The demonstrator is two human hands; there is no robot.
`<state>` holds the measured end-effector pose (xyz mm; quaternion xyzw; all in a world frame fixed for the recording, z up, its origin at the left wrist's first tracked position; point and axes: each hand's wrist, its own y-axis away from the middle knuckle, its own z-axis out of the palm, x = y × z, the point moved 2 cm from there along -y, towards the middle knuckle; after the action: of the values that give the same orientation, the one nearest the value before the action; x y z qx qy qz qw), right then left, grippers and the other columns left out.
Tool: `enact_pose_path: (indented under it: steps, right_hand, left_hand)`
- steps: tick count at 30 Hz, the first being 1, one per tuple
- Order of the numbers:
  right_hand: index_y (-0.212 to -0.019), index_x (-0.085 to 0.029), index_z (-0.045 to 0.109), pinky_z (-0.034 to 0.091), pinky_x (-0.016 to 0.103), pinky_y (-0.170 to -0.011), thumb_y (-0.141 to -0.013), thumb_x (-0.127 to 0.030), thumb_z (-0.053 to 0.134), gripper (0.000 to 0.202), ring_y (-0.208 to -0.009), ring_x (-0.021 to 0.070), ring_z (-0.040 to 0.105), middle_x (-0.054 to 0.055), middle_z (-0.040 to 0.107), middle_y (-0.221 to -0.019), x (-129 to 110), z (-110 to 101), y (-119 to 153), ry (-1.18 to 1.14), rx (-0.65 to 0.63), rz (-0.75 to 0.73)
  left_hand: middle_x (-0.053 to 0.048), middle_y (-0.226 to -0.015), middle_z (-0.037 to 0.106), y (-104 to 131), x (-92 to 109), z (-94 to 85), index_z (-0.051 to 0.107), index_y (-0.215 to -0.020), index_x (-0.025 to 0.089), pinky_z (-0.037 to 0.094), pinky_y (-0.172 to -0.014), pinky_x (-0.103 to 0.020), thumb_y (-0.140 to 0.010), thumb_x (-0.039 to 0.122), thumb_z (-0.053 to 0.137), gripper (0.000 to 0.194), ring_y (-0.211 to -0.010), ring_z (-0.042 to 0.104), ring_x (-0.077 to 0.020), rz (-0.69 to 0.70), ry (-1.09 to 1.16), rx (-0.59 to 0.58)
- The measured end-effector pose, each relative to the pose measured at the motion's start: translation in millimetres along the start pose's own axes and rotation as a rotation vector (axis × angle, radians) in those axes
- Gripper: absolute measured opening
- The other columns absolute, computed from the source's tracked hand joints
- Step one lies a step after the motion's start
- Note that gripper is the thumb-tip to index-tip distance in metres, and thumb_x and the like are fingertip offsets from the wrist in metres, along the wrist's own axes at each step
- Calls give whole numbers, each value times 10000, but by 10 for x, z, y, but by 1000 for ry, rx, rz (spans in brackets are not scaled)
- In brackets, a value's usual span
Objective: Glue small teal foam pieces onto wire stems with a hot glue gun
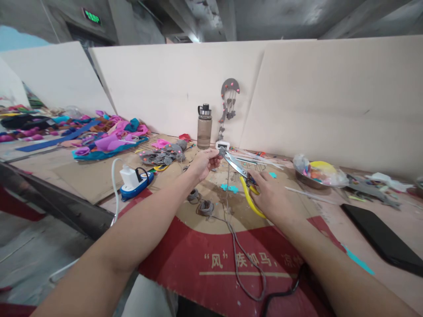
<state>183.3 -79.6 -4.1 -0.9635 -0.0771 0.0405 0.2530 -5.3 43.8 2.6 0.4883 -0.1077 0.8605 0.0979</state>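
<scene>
My left hand (205, 164) pinches a small grey piece (222, 151) near the middle of the view. My right hand (264, 190) is closed round the yellow handles of a pair of scissors (235, 164), whose blades point up and left to the grey piece. A grey cord (235, 240) hangs below the piece and runs in a loop over the red and tan cardboard (185, 264). Two small coils of grey cord (206, 208) lie below my left hand, and turquoise scraps (229, 188) lie under the scissors.
A water bottle (204, 127) stands by the white board, beside a hanging grey ornament (230, 88). On the left are a blue power strip (137, 186) and colourful felt (112, 141). A metal bowl (313, 181) and black phone (380, 235) lie on the right.
</scene>
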Motion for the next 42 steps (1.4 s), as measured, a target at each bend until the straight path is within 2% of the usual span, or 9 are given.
enact_pose_path:
  steps: [6, 15, 23, 30, 34, 42]
  right_hand:
    - [-1295, -214, 548, 444, 321, -714, -862, -228, 544, 433, -928, 241, 622, 104, 637, -1152, -16, -11, 15, 17, -23, 35]
    - [-1308, -226, 538, 445, 317, -727, -862, -212, 542, 446, -942, 233, 613, 107, 627, -1177, -13, -18, 20, 35, -21, 19]
    - [-1302, -226, 552, 442, 316, -716, -854, -230, 543, 449, -933, 237, 619, 91, 641, -1135, -5, -31, 13, 31, -8, -10]
    - [-1318, -227, 533, 427, 311, -664, -832, -209, 561, 486, -924, 237, 623, 96, 635, -1179, -58, -114, 20, 82, -34, 16]
    - [-1288, -229, 552, 421, 305, -662, -854, -228, 533, 434, -894, 229, 630, 92, 651, -1153, -47, -77, 20, 45, -20, 21]
    - [-1268, -250, 571, 402, 298, -665, -888, -242, 485, 389, -840, 211, 631, 68, 696, -1079, -11, -8, 10, 16, 7, -3]
  left_hand:
    - [-29, -649, 633, -9, -3, -24, 602, -711, 106, 425, -553, -188, -756, 222, 729, 178, -521, 524, -57, 94, -128, -30]
    - [-50, -650, 641, -43, 21, -69, 624, -722, 89, 445, -561, -196, -794, 149, 675, 107, -527, 545, -66, -14, -141, -37]
    - [-48, -637, 631, -55, 35, -79, 615, -734, 91, 469, -544, -197, -832, 95, 597, 99, -501, 542, -68, -41, -72, -39]
    - [-47, -631, 631, -50, 49, -75, 612, -689, 93, 453, -545, -186, -810, 131, 658, 134, -509, 538, -64, -10, -148, -56]
    - [-46, -633, 633, -57, 47, -73, 609, -670, 95, 433, -547, -181, -782, 165, 707, 164, -523, 540, -63, 25, -199, -49]
    - [-51, -641, 631, -58, 26, -67, 604, -709, 98, 471, -561, -190, -789, 113, 672, 106, -525, 536, -65, -58, -93, -66]
